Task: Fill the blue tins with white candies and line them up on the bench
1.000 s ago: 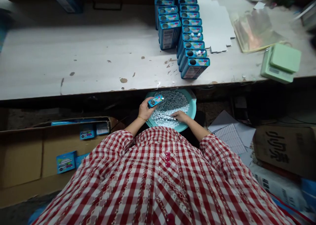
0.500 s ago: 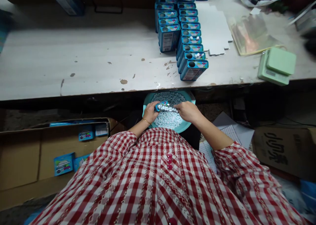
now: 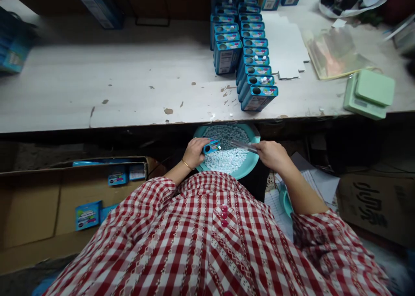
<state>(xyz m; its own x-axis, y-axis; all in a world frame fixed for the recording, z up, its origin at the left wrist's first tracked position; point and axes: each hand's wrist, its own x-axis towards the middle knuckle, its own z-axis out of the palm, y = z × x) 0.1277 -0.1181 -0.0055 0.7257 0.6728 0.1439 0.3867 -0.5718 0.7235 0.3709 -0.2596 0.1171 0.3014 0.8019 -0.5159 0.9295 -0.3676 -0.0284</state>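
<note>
A teal basin [image 3: 251,168] full of small white candies [image 3: 227,157] rests on my lap below the table edge. Over the basin, my left hand [image 3: 193,152] is closed round a small blue candy box [image 3: 212,147], which has a few white candies at its opening. My right hand [image 3: 271,154] is closed on a thin clear tube-like tool [image 3: 244,146] that points left towards the box. Two rows of the same blue boxes [image 3: 254,66] stand upright on the white table [image 3: 113,88] just beyond the basin.
A green scale [image 3: 368,92] sits at the table's right edge, with flat white card [image 3: 283,45] and clear bags [image 3: 333,49] behind it. A cardboard box [image 3: 65,201] holding blue packets lies on the floor at my left; papers and another carton [image 3: 376,209] lie at my right.
My right hand left the pile of candies, came up to the box, then drew back right with the clear tool. The box in my left hand dropped lower over the basin.
</note>
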